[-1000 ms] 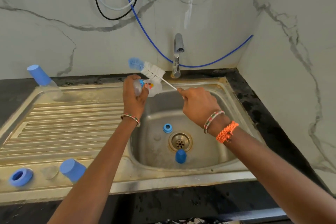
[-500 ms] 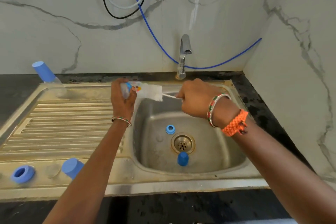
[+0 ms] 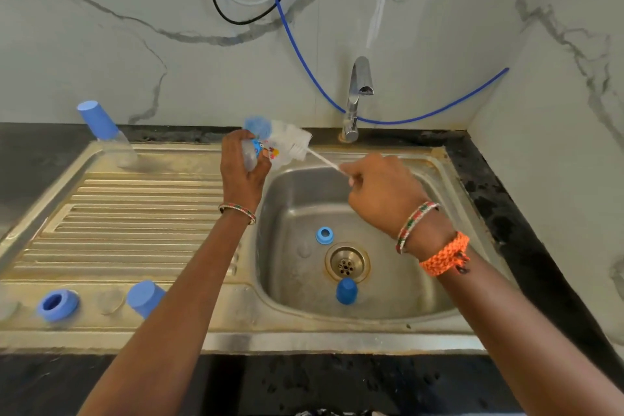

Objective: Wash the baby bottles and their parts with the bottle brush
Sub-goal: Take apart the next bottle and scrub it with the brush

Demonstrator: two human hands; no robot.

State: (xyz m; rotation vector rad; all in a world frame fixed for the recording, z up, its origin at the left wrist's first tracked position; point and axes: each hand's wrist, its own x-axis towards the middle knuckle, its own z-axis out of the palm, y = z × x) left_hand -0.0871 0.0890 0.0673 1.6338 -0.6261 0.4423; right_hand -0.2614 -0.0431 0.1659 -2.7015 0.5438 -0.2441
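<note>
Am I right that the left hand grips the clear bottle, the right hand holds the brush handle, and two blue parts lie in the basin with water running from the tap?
Not quite: in the head view no water comes from the tap. The rest stands: the left hand grips the clear bottle, the right hand holds the brush handle, and a blue ring and blue cap lie in the basin.

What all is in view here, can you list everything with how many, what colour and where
Baby bottle: 1, clear, printed, held over sink edge.
Bottle brush: 1, white bristles, blue tip, against held bottle.
Capped bottle: 1, clear, blue cap, back left of drainboard.
Blue ring: 1, front left drainboard.
Blue cap: 1, front drainboard.
Small ring: 1, blue, in basin.
Small cap: 1, blue, near drain.
Sink: 1, steel.
Tap: 1, chrome, behind basin.
Hoses: blue, black, white, on wall.
Left hand: grips bottle.
Right hand: holds brush handle.
</note>
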